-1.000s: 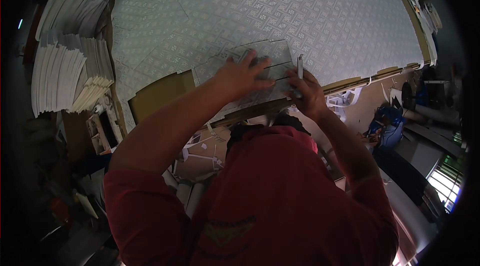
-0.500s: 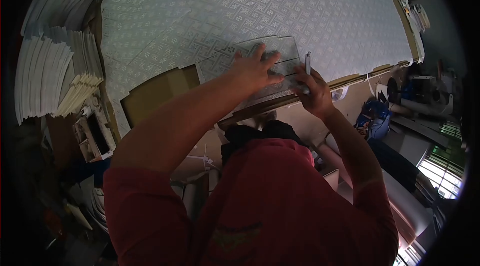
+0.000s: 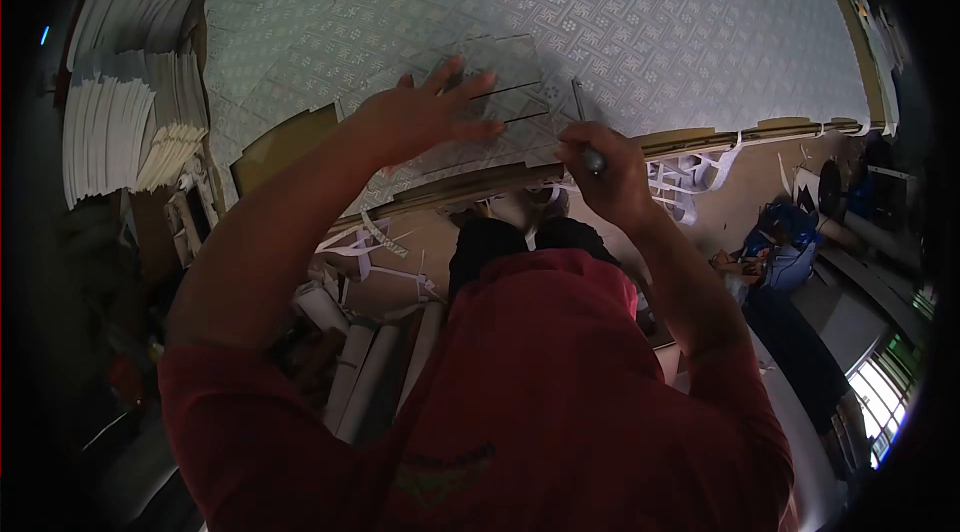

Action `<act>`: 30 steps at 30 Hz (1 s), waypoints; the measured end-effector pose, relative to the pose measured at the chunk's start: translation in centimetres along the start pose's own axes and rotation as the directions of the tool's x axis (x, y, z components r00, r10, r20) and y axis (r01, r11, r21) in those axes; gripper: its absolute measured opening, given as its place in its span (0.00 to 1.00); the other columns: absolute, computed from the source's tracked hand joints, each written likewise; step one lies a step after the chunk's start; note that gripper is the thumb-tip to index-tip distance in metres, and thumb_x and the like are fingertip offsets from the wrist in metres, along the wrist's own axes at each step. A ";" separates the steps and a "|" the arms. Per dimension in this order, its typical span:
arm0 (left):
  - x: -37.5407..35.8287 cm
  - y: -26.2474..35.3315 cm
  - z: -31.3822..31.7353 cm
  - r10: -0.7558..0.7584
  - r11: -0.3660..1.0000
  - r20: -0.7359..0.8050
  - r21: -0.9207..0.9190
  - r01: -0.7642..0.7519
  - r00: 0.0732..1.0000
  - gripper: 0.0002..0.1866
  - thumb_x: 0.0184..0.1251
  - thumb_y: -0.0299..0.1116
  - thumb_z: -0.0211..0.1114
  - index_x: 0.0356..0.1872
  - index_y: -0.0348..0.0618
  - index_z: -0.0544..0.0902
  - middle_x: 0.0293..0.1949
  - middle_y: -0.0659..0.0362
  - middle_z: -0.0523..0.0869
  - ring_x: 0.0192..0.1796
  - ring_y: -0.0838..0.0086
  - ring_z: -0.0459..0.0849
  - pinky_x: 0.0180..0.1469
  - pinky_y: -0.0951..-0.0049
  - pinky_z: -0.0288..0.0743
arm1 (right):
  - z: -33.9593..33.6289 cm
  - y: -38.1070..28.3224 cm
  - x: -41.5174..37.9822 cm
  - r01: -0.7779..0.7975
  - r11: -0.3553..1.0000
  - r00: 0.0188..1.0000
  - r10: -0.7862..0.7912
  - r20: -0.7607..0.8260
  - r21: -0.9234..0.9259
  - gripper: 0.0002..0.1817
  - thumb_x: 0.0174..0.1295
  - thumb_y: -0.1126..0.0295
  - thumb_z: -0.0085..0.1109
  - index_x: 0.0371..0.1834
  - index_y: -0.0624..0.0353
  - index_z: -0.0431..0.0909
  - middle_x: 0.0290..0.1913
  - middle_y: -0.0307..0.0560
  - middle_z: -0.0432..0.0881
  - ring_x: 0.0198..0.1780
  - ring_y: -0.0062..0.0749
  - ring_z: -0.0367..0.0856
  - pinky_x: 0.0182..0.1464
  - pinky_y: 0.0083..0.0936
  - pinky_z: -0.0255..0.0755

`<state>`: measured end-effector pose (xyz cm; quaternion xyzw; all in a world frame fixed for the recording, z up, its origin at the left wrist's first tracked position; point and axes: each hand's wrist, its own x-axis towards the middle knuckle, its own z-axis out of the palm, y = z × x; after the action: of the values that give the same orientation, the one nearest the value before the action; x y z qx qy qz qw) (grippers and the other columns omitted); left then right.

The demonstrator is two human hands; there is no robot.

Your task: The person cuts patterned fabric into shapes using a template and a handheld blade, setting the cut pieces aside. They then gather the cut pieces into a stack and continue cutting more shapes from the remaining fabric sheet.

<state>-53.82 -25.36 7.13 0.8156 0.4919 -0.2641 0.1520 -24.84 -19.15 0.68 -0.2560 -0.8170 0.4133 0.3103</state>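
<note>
My left hand (image 3: 440, 112) lies with fingers spread on a clear template (image 3: 515, 57) with dark slots, flat on the patterned sheet (image 3: 650, 22). My right hand (image 3: 605, 167) is closed around a slim metal cutter (image 3: 579, 102), whose tip points away from me, just right of the template. The cutter's rounded end shows between my fingers. The template's near edge is close to the table's front edge, and my left hand covers part of it.
Stacks of paper strips (image 3: 108, 122) stand at the left. A brown board (image 3: 285, 147) lies at the table's left front. White offcuts (image 3: 680, 187) hang below the front edge. A blue bag (image 3: 785, 242) is on the floor at the right, and rolls (image 3: 370, 372) lie beneath the left arm.
The view has shifted. My hands are farther apart, with my left hand farther left on the template. The cutter, upright beside the template before, now leans away, and my right hand has turned.
</note>
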 end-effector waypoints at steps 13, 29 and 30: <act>0.4 0.4 -0.1 -0.031 0.999 0.007 0.044 0.031 0.999 0.68 0.38 0.12 0.79 0.80 0.86 0.62 0.88 0.66 0.39 0.88 0.51 0.40 0.80 0.44 0.70 | -6.2 0.0 2.2 -0.123 0.990 0.911 0.083 0.404 0.075 0.10 0.65 0.76 0.69 0.48 0.57 0.84 0.38 0.49 0.90 0.40 0.42 0.92 0.42 0.34 0.82; 0.0 0.4 0.0 -0.030 1.000 0.000 -0.009 0.030 1.000 0.68 0.37 0.13 0.80 0.81 0.86 0.60 0.88 0.64 0.39 0.88 0.52 0.44 0.77 0.50 0.75 | -5.7 -0.2 7.1 0.029 0.999 0.813 -0.037 0.580 0.022 0.07 0.62 0.76 0.72 0.41 0.57 0.85 0.36 0.46 0.91 0.34 0.41 0.90 0.38 0.34 0.78; 0.0 0.4 0.0 -0.031 1.000 -0.006 0.003 0.031 0.999 0.66 0.41 0.12 0.79 0.81 0.86 0.61 0.88 0.64 0.39 0.88 0.52 0.44 0.77 0.50 0.75 | -5.7 -0.2 7.2 0.029 0.999 0.812 -0.036 0.582 0.021 0.07 0.62 0.76 0.72 0.41 0.57 0.85 0.36 0.46 0.91 0.34 0.41 0.90 0.38 0.34 0.78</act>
<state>-53.48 -25.56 7.09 0.8088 0.5046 -0.2648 0.1454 -25.62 -11.47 5.65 -0.1014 -0.8747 0.4708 0.0540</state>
